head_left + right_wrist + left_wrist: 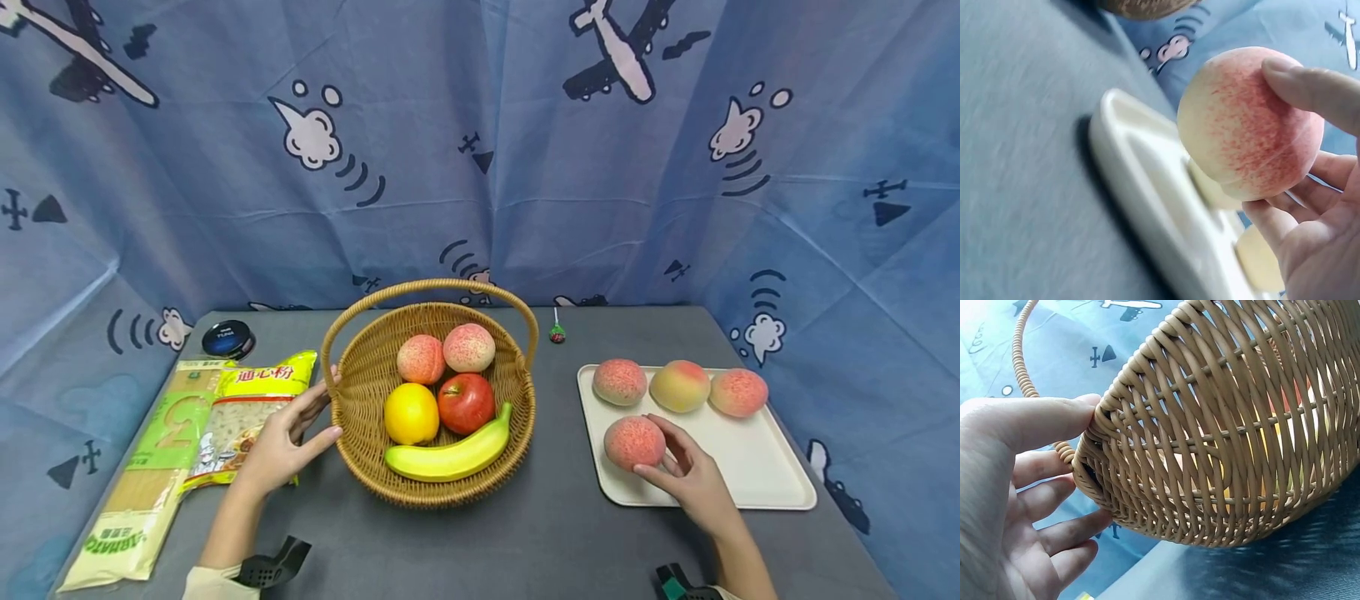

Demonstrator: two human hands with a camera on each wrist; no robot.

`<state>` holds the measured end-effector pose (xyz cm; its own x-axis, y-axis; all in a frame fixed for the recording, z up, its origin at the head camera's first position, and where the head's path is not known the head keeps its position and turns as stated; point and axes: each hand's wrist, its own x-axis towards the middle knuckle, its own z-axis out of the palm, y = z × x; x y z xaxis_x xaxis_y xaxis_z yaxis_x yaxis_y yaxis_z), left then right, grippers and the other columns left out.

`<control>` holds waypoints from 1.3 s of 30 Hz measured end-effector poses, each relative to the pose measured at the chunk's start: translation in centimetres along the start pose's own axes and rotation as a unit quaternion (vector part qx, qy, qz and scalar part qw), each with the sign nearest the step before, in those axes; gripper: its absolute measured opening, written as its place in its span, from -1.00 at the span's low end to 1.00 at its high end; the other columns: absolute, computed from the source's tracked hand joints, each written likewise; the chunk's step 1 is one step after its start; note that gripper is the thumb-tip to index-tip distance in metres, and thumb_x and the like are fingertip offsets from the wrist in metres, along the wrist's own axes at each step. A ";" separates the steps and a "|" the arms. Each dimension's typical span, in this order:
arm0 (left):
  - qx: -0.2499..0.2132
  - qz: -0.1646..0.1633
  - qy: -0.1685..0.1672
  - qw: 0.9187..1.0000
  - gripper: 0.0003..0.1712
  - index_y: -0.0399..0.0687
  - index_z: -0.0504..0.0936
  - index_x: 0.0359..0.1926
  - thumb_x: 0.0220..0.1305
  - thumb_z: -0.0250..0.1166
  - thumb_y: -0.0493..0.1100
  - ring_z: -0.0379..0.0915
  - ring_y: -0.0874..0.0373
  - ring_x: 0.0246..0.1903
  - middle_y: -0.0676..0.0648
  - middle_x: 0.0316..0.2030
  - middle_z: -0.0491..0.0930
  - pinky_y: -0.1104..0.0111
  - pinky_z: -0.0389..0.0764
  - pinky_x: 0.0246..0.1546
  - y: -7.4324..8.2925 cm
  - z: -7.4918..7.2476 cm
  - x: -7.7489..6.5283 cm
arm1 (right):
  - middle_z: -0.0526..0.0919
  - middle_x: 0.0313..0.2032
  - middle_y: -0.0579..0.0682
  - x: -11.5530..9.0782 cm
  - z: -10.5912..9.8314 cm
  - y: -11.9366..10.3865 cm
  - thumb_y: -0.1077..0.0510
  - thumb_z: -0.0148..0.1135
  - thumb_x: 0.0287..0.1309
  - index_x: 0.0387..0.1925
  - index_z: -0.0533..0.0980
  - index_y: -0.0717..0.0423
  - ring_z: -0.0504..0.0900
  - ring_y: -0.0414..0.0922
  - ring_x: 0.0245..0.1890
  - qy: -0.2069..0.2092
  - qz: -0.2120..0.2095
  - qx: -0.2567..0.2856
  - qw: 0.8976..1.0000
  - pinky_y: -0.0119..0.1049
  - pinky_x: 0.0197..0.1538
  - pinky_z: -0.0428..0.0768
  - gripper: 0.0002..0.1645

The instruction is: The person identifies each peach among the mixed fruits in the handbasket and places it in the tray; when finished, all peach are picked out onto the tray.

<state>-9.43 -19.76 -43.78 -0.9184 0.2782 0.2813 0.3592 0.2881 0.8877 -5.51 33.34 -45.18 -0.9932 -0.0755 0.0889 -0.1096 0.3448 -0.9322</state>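
Observation:
My left hand [279, 446] holds the left edge of a wicker basket [356, 425], thumb at the rim and fingers around the base of its arched handle; the left wrist view shows the basket's woven side [1210, 437]. Inside lie two peaches [469, 347], a red apple [467, 403], a yellow-orange round fruit [411, 414] and a banana [450, 454]. On the right, my right hand [693, 475] grips a pink peach [1247, 125] between thumb and fingers, over the front left part of a cream tray [772, 475]. Three more peaches [679, 386] line the tray's back.
A noodle packet [161, 450], a yellow pasta bag [251, 408] and a dark round tin [228, 339] lie at the left. A green-headed lollipop [557, 333] is behind, between basket and tray. A blue patterned curtain [420, 167] hangs around the grey table [555, 525].

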 end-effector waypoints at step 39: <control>-0.005 -0.005 0.001 1.000 -0.26 -0.22 0.18 0.40 0.23 0.23 -0.37 0.19 0.53 0.24 -0.30 0.34 0.24 0.70 0.27 0.21 0.1 0.0 0.1 | 0.32 0.33 0.02 1.1 -0.6 -3.0 0.66 0.18 -0.09 0.31 0.10 0.52 0.26 -0.32 0.33 -0.035 -0.149 0.066 0.986 -0.64 0.32 0.22 -0.13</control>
<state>-9.44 -19.74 -43.62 -0.9225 0.2728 0.2732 0.3480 0.2809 0.8944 -6.34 32.76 -42.14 -0.9118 -0.2211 0.3461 -0.3859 0.1730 -0.9062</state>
